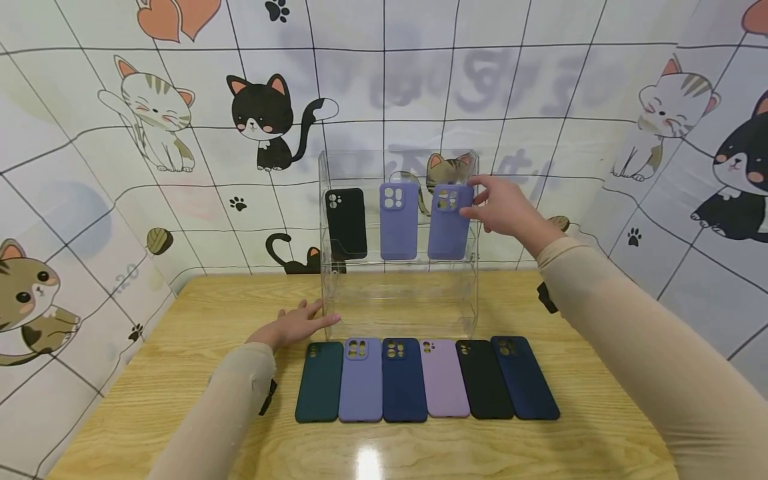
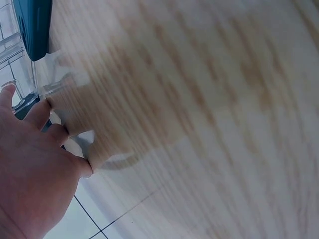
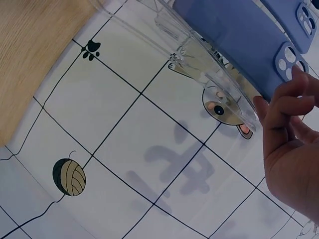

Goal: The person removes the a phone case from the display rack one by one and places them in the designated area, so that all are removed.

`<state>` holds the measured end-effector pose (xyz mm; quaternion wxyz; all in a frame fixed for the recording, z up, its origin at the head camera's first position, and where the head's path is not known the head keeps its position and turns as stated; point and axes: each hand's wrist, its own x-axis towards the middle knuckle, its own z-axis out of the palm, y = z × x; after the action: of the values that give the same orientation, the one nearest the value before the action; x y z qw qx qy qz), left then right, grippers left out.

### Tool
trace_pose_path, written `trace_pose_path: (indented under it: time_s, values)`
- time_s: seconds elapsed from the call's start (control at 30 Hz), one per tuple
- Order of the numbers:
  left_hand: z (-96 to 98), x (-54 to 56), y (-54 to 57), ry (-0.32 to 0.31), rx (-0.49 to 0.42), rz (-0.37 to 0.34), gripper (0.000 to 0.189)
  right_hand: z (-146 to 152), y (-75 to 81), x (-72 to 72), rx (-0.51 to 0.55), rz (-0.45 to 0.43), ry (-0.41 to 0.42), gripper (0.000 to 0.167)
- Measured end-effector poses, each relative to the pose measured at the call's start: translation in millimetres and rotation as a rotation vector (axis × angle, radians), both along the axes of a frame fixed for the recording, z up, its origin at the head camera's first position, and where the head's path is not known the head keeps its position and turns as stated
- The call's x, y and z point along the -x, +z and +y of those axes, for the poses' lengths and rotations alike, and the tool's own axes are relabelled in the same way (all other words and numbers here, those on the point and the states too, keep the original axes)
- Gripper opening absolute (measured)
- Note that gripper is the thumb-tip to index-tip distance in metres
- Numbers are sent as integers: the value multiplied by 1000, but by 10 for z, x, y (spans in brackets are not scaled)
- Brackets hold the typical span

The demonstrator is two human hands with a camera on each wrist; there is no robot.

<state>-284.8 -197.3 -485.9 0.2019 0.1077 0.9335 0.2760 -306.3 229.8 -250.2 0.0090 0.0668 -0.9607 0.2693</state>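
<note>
My right hand (image 1: 504,205) pinches the upper right edge of a purple phone case (image 1: 449,233) with camera cutouts. This case leans slightly in the upper tier of a clear acrylic rack (image 1: 322,293). In the right wrist view, its fingers curl at the cutout end of the purple case (image 3: 234,42). My left hand (image 1: 297,325) lies low by the rack's left side, fingers spread and touching its clear edge; the left wrist view shows the same hand (image 2: 40,159) there. Beside the pinched case stand another purple case (image 1: 399,230) and a black case (image 1: 348,227).
In front of the rack several phone cases lie side by side on the wooden table (image 1: 210,373): dark green (image 1: 320,387), purple (image 1: 361,390), navy (image 1: 405,393), lilac (image 1: 447,387), black (image 1: 487,387) and another navy (image 1: 528,387). A cat-patterned wall covering (image 1: 384,87) hangs close behind.
</note>
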Motion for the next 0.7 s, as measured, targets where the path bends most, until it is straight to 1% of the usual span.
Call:
trace_pose_path:
  time_s: [0.13,0.2,0.37,0.43,0.5,0.57,0.7]
  values:
    - [12,6,-2,7,-3,-11,110,3,-54,-5,40,16,-1,65]
    - [18,10,-5,9,0,-12,111,10,-99,-7,50,38,-3,59]
    - [15,14,-15,7,-1,-4,110,30,-207,-15,35,111,16,46]
    - [16,12,-13,4,-4,-1,109,55,-243,-8,35,133,36,45]
    - [12,8,-12,4,-4,1,108,74,-281,11,52,136,54,46]
    - [6,6,-15,3,-5,1,108,81,-329,31,66,133,61,52]
    - [1,0,-17,3,-9,-1,107,66,-446,55,74,114,61,74]
